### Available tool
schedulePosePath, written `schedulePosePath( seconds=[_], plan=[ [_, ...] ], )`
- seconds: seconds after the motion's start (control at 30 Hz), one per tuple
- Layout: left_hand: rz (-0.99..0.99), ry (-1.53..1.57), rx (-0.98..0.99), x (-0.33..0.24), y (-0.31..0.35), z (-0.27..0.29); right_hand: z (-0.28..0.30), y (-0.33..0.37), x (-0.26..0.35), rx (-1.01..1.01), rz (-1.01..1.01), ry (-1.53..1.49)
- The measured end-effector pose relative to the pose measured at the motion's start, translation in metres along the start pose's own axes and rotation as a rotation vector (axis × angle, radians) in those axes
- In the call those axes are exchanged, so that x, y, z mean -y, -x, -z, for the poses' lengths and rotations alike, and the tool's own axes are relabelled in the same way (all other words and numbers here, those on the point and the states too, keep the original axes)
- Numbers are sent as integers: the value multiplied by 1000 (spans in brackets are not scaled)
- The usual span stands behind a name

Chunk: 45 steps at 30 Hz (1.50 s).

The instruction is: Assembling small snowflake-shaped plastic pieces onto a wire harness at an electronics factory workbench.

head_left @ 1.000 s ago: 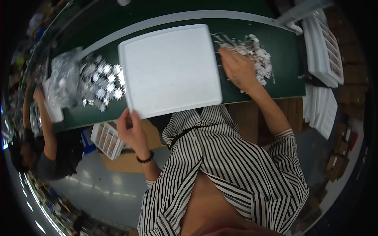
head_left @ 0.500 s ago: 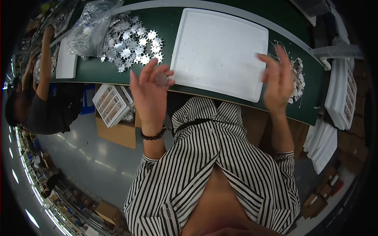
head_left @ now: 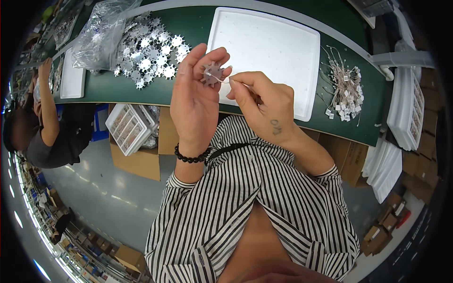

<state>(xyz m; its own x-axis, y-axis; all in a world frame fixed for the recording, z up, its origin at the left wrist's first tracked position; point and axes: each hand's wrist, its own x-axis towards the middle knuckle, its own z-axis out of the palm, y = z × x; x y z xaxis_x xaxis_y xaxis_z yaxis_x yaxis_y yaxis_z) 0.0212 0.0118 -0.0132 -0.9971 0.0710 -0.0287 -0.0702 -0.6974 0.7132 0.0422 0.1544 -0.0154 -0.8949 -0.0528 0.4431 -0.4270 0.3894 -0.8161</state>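
My left hand is raised, palm up, over the near edge of the bench, its fingers holding a flat silver toothed metal disc. Close beside it, my right hand pinches a thin white cord between thumb and fingers. One end of the cord lies over the disc; whether it is threaded through a hole I cannot tell. Behind my left hand spreads a heap of similar toothed discs. A bundle of cords with small white tags lies to the right.
A white rectangular tray lies on the green bench behind my hands. A clear plastic bag sits beside the discs. Below the bench, a divided white tray rests on a cardboard box. Another person works at far left.
My right hand has come from the tray's right side to the disc, now with a cord in its fingers. My left hand has moved right and up with the disc.
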Motion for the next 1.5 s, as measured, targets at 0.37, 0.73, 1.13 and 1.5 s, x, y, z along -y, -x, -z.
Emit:
schedulePosePath(
  seconds=[0.37,0.73,1.13,1.5],
  plan=[
    [-63,-173,-52,-1,-1,-3,3,-13,0,40,62,153],
    [-72,-304,-68,2,-2,-3,5,-13,0,42,250,362],
    [208,27,-31,0,-4,2,-2,-17,-16,-123,373,184],
    [180,-2,-34,7,-4,-10,2,-14,-20,-82,195,9]
  ],
)
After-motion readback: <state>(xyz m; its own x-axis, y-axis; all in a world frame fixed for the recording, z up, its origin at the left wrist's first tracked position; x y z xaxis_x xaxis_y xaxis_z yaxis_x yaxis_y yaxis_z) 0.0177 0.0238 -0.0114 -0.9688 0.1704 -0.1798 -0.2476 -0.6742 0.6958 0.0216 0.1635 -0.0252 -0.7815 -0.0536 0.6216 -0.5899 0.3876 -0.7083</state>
